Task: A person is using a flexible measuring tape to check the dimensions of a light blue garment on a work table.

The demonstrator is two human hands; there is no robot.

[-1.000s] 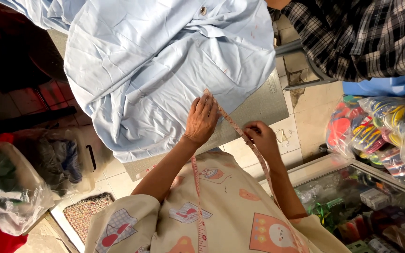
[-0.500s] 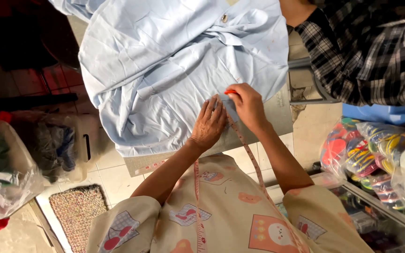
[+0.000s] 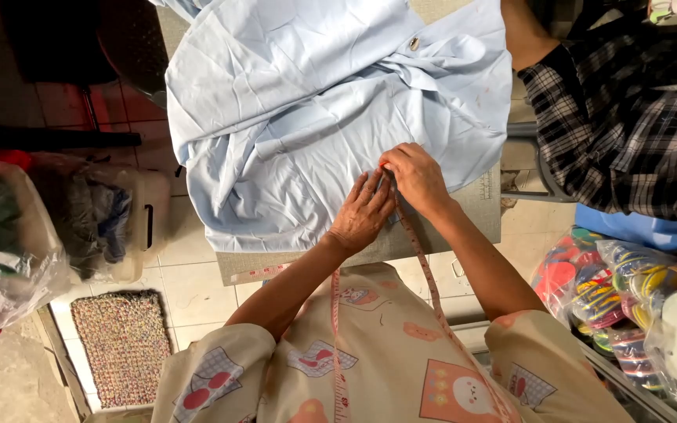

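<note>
Right hand [image 3: 415, 177] fingers pinch the end of a pink measuring tape [image 3: 425, 270] against a pale blue shirt [image 3: 307, 102]; left hand [image 3: 363, 211], fingers flat and spread, presses the shirt just beside it. The shirt overhangs the grey surface [image 3: 479, 207]'s left edge; a person in a plaid shirt [image 3: 628, 117] crowds its right edge.

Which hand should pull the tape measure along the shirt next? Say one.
Right. The right hand already pinches the tape measure against the shirt, while the left hand lies flat, pinning the cloth.
</note>
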